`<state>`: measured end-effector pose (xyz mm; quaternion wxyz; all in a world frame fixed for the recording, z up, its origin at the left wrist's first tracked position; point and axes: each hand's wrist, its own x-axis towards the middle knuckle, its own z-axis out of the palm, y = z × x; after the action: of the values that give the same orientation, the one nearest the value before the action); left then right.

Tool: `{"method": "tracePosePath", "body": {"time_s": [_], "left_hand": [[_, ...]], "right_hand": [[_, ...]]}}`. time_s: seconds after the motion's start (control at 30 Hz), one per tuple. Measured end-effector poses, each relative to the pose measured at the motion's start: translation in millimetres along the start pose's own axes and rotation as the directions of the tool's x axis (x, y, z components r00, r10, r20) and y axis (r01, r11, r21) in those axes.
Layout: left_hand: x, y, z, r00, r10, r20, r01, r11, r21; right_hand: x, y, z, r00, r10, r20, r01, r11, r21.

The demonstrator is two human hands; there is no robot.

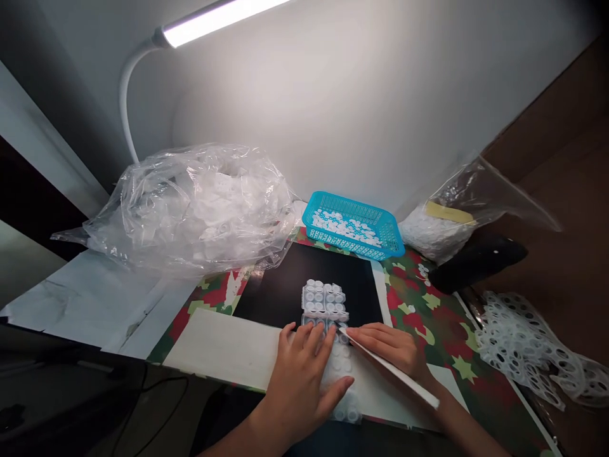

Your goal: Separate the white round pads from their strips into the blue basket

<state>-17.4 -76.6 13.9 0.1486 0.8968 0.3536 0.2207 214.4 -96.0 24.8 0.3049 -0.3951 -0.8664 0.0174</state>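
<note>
A sheet of small round translucent white pieces (325,298) runs down the table in rows toward me, its near end hanging over the front edge. My left hand (302,371) lies across it with the fingers stretched out, the fingertips resting on the pieces. To its right, my right hand (392,346) is closed around a thin white flat stick (404,373). The stick's far tip touches or nearly touches the sheet beside my left fingertips; I cannot tell which. Part of the sheet is hidden under my left hand.
A blue basket (390,244) of white discs stands behind a black mat (273,279). A large clear bag (200,209) is at left, a smaller bag (442,231) at right. Perforated white strips (528,343) lie far right, near a dark object (480,263). A lamp (209,25) hangs above.
</note>
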Motion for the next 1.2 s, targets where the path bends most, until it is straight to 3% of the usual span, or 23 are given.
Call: {"method": "tracePosePath", "body": {"time_s": [0.57,0.8,0.97,1.2], "left_hand": [[0.1,-0.3,0.0,1.0,0.021,-0.02,-0.021,0.999,0.024],[1.1,0.6,-1.0,1.0,0.01,-0.021,-0.01,1.0,0.029],[1.2,0.2,-2.2,0.999,0.023,-0.04,-0.022,0.999,0.026],[4.6,0.1,-3.9,1.0,0.029,0.009,-0.029,1.0,0.004]], "right_hand": [[5.8,-9.0,0.1,1.0,-0.013,0.023,0.016,0.989,-0.148],[13.6,-8.1,5.8,1.0,0.0,0.024,0.008,0.941,-0.338],[19.5,-9.8,2.3,0.999,0.052,0.001,-0.051,0.969,-0.241],[-5.0,-22.9,-7.1,0.998,0.061,-0.017,-0.063,0.993,-0.103]]}}
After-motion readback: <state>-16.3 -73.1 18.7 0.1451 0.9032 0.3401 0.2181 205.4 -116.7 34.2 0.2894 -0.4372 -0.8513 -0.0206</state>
